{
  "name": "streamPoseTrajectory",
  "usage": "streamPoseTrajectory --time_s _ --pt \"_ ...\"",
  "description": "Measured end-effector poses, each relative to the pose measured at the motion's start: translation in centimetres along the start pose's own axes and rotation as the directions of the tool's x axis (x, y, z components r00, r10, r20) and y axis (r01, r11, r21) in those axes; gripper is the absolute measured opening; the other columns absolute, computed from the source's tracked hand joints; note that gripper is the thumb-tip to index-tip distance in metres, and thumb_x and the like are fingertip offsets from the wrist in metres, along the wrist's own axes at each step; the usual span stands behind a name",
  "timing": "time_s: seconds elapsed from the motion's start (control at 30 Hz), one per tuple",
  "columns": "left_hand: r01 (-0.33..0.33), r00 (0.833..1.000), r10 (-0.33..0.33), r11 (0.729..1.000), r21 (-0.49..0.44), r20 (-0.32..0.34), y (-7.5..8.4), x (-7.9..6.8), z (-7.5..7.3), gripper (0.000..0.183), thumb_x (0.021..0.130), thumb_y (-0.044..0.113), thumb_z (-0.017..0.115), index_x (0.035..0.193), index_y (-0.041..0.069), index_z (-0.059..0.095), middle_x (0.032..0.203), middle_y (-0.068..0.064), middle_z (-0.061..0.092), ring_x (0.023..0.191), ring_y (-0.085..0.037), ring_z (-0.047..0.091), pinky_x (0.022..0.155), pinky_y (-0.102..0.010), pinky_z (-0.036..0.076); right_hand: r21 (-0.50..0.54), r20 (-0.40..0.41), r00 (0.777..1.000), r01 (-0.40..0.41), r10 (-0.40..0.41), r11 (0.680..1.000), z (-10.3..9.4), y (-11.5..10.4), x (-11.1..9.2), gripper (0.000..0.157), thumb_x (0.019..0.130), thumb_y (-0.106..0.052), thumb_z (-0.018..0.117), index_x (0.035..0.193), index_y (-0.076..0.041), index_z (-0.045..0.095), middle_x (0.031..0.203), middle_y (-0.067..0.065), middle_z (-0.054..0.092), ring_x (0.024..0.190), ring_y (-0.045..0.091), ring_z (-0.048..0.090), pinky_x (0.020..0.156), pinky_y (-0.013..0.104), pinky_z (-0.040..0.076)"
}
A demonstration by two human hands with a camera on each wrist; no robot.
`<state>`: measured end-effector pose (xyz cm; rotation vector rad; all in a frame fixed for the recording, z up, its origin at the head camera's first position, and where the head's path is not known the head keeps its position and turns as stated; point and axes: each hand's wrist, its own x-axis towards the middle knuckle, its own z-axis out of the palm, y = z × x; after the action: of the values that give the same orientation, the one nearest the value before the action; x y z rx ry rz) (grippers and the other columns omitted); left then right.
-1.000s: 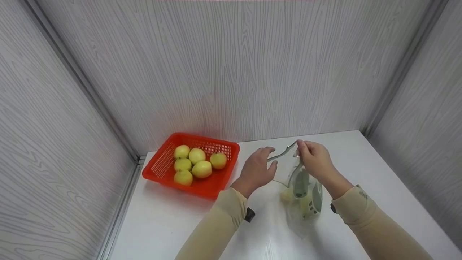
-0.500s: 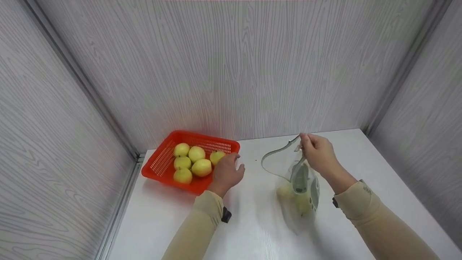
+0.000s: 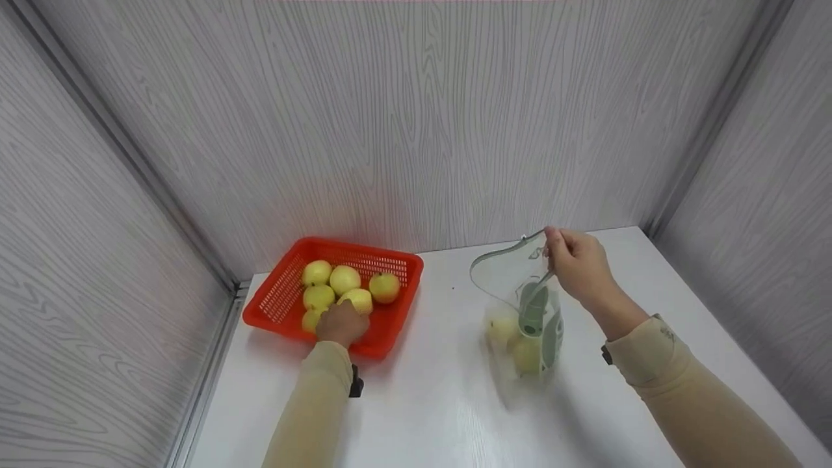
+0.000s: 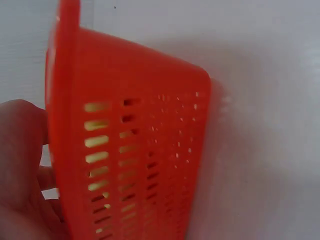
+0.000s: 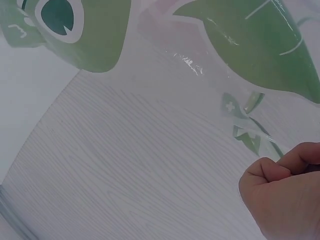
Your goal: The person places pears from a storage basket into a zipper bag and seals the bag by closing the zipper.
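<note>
My left hand (image 3: 341, 324) reaches over the near side of the red basket (image 3: 416, 273), right against a yellow-green apple (image 3: 357, 299). Its fingertips are hidden in the head view; in the left wrist view the basket's slotted wall (image 4: 135, 75) covers part of the hand (image 4: 22, 160). I cannot tell whether it grips the apple. On the right, my right hand (image 3: 580, 265) pinches the top edge of a clear plastic bag (image 3: 533, 312) with green print. The bag's mouth gapes toward the left, and yellow-green apples (image 3: 526, 355) show through its lower part.
Several more apples (image 3: 344, 279) lie in the basket around the left hand. Both basket and bag are on a white table (image 3: 429, 403), enclosed by a grey wood-grain back wall (image 3: 403, 130) and side walls.
The left hand has left the bag's edge and travelled left into the basket, down to the apples. The right hand, still pinching the bag, has risen slightly, and the bag's mouth has spread wider.
</note>
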<state>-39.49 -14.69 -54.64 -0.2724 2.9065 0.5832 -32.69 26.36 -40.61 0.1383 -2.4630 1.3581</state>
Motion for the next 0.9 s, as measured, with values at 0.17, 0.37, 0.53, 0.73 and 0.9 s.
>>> streamPoseTrajectory --time_s 0.17,0.37,0.53,0.73,0.9 --pt "0.015 1.000 -0.015 1.000 0.026 -0.010 -0.8 0.4 0.4 0.055 0.094 0.031 0.062 0.139 0.000 0.057 0.127 -0.022 0.063 0.113 -0.041 0.057 0.101 -0.060 0.046 0.029 0.049 0.999 -0.021 0.020 0.999 0.1 -0.1 -0.5 0.052 0.109 -0.047 0.045 0.085 -0.004 0.062 0.069 0.001 0.050 0.061 0.014 0.047 0.053 0.026 0.042" --pt "-0.005 1.000 0.006 0.999 0.034 -0.016 -1.0 0.6 0.5 0.053 0.091 0.029 0.069 0.132 -0.001 0.057 0.118 -0.020 0.064 0.106 -0.037 0.056 0.099 -0.056 0.049 0.029 0.063 0.998 -0.028 0.026 0.999 -0.3 0.0 -0.9 0.049 0.109 -0.046 0.046 0.085 -0.007 0.062 0.070 0.003 0.050 0.062 0.015 0.048 0.053 0.026 0.043" --pt "0.000 0.999 0.004 0.996 0.086 -0.045 -1.2 0.8 0.2 0.053 0.091 0.029 0.069 0.133 -0.001 0.057 0.121 -0.021 0.059 0.114 -0.040 0.051 0.106 -0.062 0.042 0.039 0.072 0.996 -0.052 0.049 0.998 -0.3 0.3 -1.1 0.051 0.109 -0.048 0.046 0.088 -0.005 0.063 0.072 0.004 0.051 0.065 0.017 0.050 0.055 0.026 0.045" --pt "0.031 0.998 -0.021 0.988 0.153 -0.061 -2.3 1.8 -0.2 0.051 0.094 0.033 0.063 0.134 0.001 0.058 0.128 -0.022 0.058 0.124 -0.043 0.047 0.110 -0.067 0.036 0.031 0.066 0.997 -0.034 0.032 0.999 -0.1 0.9 -1.3 0.051 0.109 -0.046 0.046 0.085 -0.004 0.063 0.069 0.002 0.050 0.062 0.015 0.048 0.053 0.026 0.043" --pt "0.011 0.998 0.000 0.982 0.191 -0.059 -3.3 2.1 -0.6 0.047 0.096 0.031 0.060 0.131 0.000 0.059 0.130 -0.024 0.058 0.127 -0.045 0.047 0.105 -0.069 0.038 0.028 0.055 0.998 -0.029 0.027 0.999 -0.1 1.2 -1.4 0.052 0.109 -0.047 0.046 0.083 -0.004 0.062 0.067 0.000 0.049 0.060 0.014 0.046 0.052 0.025 0.041"
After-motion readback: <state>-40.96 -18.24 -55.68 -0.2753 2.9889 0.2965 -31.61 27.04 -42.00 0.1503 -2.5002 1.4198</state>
